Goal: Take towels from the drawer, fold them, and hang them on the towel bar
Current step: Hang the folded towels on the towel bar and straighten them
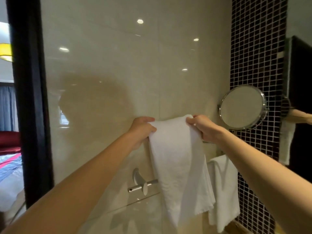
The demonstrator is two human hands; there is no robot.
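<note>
My left hand (pixel 143 130) and right hand (pixel 204 127) both grip top corners of white towel (pixel 177 157), fingers curled round cloth, at towel bar (pixel 209 143) on far wall. I'd level the corners, lower evenly, smooth fold.

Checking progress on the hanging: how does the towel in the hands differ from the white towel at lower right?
The held towel is gripped at its top by the left hand and right hand; the lower towel hangs untouched. The held towel sits higher and further left, overlapping the lower towel. Both are white.
</note>
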